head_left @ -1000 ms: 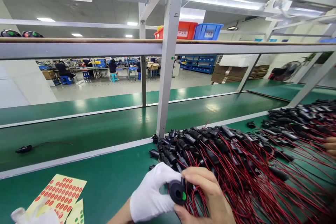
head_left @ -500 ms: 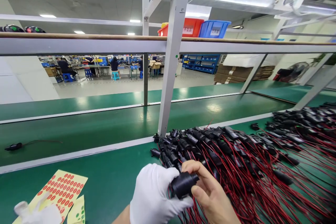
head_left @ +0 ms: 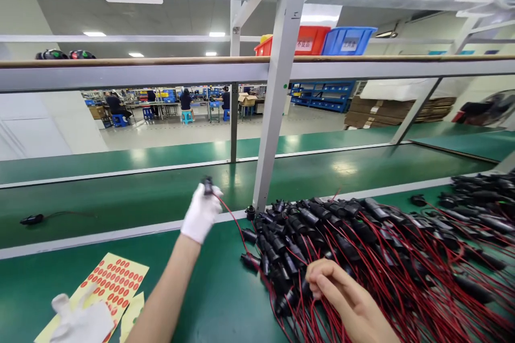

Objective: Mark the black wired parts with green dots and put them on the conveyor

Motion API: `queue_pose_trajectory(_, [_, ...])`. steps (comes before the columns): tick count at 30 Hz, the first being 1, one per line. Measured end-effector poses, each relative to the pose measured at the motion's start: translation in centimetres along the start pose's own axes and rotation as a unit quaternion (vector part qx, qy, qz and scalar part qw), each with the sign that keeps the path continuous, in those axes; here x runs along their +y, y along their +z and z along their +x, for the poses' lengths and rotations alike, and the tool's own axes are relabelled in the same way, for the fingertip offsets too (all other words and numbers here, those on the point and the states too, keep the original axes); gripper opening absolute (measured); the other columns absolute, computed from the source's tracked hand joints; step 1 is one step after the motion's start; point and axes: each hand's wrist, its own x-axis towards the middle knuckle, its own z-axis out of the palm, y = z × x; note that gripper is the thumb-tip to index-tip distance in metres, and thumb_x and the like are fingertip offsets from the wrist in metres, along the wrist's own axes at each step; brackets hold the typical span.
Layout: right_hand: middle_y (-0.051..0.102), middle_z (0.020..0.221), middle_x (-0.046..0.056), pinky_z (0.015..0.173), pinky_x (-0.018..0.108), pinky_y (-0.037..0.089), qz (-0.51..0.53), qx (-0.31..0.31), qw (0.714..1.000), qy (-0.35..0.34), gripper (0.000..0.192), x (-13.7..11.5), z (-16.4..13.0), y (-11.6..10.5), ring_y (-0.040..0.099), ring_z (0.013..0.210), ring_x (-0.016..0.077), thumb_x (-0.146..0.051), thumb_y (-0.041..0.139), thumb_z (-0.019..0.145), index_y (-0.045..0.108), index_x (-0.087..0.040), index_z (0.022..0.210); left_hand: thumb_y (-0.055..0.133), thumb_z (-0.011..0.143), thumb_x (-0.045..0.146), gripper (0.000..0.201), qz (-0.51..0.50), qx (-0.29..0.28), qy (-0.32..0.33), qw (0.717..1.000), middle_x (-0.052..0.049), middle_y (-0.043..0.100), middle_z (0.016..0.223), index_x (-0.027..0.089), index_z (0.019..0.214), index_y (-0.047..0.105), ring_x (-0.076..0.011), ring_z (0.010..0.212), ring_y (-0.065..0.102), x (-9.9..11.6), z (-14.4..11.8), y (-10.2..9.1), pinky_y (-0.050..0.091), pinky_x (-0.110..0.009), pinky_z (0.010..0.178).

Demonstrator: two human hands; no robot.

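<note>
My left hand (head_left: 200,215), in a white glove, is stretched forward over the edge of the green conveyor belt. It grips a black cylindrical part (head_left: 207,186), and a red wire (head_left: 230,213) trails from it to the right. My right hand (head_left: 333,292) is bare, its fingers curled in and the thumb drawn against them. It hovers over the front of a large pile of black cylindrical parts with red wires (head_left: 309,220). Whatever lies inside its fingers, if anything, is hidden. One black part (head_left: 286,303) lies just left of its fingertips.
On the left lie a sheet of red oval stickers (head_left: 124,278) and a crumpled white glove (head_left: 82,321). A metal post (head_left: 273,102) rises ahead, carrying a shelf with red (head_left: 314,40) and blue bins (head_left: 350,42). One wired part (head_left: 32,220) lies on the belt.
My hands have come apart from the black part they held together. The left hand has carried a black part forward and left; the right has stayed low by the pile. The view has shifted left.
</note>
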Motion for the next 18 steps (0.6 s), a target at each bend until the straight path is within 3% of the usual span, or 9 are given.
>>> queue_pose_trajectory(2, [0.062,0.079,0.001,0.066,0.020,0.055,-0.057,0.021,0.998,-0.005,0.031,0.6,-0.2,-0.9,0.063,0.071,0.0158,-0.049,0.052,0.099,0.061,-0.023,0.083,0.052,0.101,0.040,0.030,-0.048,0.074,0.072,0.994,-0.001,0.065,0.083,0.012,0.104,0.063,-0.0080,0.058,0.059,3.6,3.1,-1.1,0.051,-0.020,0.053])
queue_pose_trajectory(4, [0.060,0.073,-0.001,0.060,0.020,0.055,-0.140,0.029,0.989,-0.029,0.031,1.1,-0.1,-1.4,0.063,0.064,0.0151,-0.046,0.050,0.101,0.060,-0.023,0.084,0.057,0.099,0.037,0.028,-0.076,0.142,0.108,0.981,-0.004,0.067,0.098,0.014,0.114,0.062,-0.0122,0.074,0.064,5.9,5.3,-2.8,0.057,-0.027,0.064])
queue_pose_trajectory(6, [0.058,0.067,-0.003,0.052,0.019,0.053,-0.262,0.037,0.960,-0.090,0.031,1.8,0.3,-1.4,0.060,0.055,0.0136,-0.043,0.045,0.104,0.058,-0.023,0.083,0.059,0.098,0.035,0.031,-0.092,0.197,0.121,0.969,-0.007,0.066,0.110,0.014,0.120,0.060,-0.0161,0.086,0.066,6.7,6.5,-4.7,0.059,-0.032,0.072])
queue_pose_trajectory(9, [0.063,0.073,-0.001,0.051,0.021,0.052,-0.412,0.060,0.892,-0.179,0.031,3.2,1.7,-0.4,0.063,0.055,0.0133,-0.037,0.040,0.106,0.060,-0.023,0.086,0.060,0.097,0.035,0.034,-0.096,0.245,0.118,0.958,-0.009,0.064,0.119,0.015,0.125,0.059,-0.0195,0.096,0.066,6.0,6.8,-7.2,0.059,-0.037,0.080])
queue_pose_trajectory(13, [0.068,0.087,0.007,0.066,0.029,0.053,-0.471,0.079,0.854,-0.207,0.026,5.7,4.2,1.7,0.068,0.077,0.0200,-0.026,0.041,0.103,0.064,-0.020,0.092,0.060,0.097,0.035,0.034,-0.069,0.225,0.098,0.967,-0.010,0.062,0.125,0.018,0.126,0.059,-0.0217,0.103,0.065,5.0,6.3,-7.9,0.058,-0.040,0.086])
queue_pose_trajectory(18, [0.063,0.073,0.007,0.066,0.030,0.047,-0.485,0.074,0.848,-0.202,0.032,6.5,6.7,2.9,0.061,0.071,0.0214,-0.012,0.042,0.097,0.059,-0.020,0.072,0.059,0.098,0.036,0.031,-0.005,0.100,0.045,0.994,-0.009,0.065,0.121,0.017,0.122,0.062,-0.0200,0.100,0.066,3.0,4.4,-5.7,0.058,-0.040,0.086])
